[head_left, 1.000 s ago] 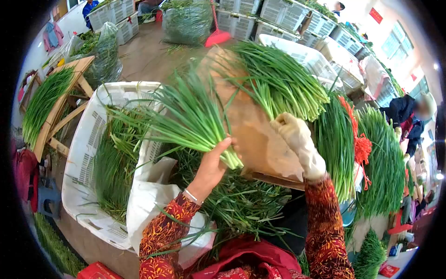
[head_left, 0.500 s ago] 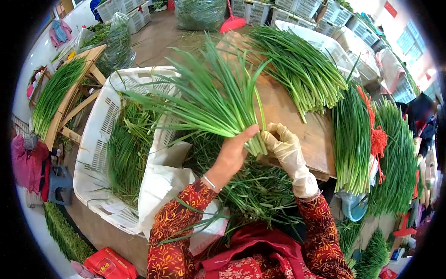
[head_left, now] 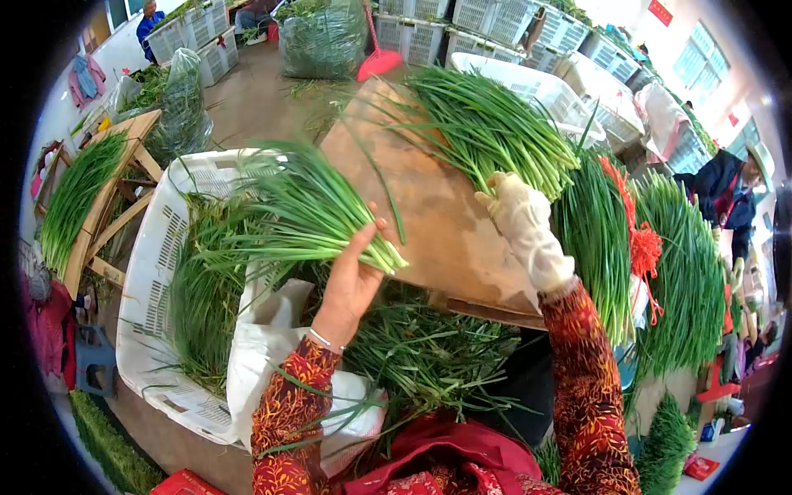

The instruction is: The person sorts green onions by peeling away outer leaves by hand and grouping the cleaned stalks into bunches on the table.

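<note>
My bare left hand [head_left: 352, 280] grips a bunch of green chives [head_left: 309, 213] near its white ends, holding it above a white plastic crate [head_left: 153, 272] and the near edge of a wooden board [head_left: 421, 210]. My right hand [head_left: 516, 208], in a pale glove, rests at the cut ends of a chive pile [head_left: 487, 128] lying on the board. I cannot tell whether its fingers pinch any stalks. Both sleeves are red with a yellow pattern.
Loose chive trimmings [head_left: 421, 355] lie below the board over a white sack [head_left: 272, 330]. Bundled chives [head_left: 598, 239] and red ties [head_left: 642, 247] lie at the right. A wooden stand with chives [head_left: 82, 194] is at the left. A person in dark clothes [head_left: 726, 194] is at the far right.
My right hand has moved from the bunch's cut ends up to the pile on the board. My left hand has tilted the bunch leftward, over the crate.
</note>
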`<state>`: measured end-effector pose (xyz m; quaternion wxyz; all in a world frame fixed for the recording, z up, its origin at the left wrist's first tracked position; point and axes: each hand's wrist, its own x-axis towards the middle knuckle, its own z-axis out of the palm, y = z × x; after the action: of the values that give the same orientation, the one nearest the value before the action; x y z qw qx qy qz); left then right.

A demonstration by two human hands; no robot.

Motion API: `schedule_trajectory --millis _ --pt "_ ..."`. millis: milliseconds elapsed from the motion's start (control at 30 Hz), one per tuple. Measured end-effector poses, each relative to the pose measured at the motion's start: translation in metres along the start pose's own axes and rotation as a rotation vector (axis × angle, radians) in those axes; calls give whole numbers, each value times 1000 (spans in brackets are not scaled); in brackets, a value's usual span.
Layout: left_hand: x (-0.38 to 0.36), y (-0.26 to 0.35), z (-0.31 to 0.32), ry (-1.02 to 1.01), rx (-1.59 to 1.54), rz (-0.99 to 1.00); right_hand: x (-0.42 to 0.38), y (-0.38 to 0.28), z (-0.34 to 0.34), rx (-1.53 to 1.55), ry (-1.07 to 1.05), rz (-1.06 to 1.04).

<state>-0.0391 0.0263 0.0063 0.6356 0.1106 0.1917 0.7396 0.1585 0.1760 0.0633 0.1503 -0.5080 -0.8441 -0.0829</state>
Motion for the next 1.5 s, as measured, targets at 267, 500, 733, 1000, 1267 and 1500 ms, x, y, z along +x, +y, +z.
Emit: schedule_trajectory --millis 267,500,733,1000,1267,1500 --pt "-14 -19 9 23 182 -153 -33 -20 -29 656 -269 259" --pt "-19 -27 15 3 242 -45 -104 -76 -40 1387 -724 401" --pt "-26 -33 14 126 287 -79 -95 -84 -15 1133 -250 228" --pt "-43 -26 31 77 238 -4 -113 -94 -25 1547 -209 331" --pt "-35 2 40 33 249 30 -213 -29 -20 562 -1064 -233" --pt "-50 -60 62 36 315 -195 -177 -31 -69 1100 -170 177"
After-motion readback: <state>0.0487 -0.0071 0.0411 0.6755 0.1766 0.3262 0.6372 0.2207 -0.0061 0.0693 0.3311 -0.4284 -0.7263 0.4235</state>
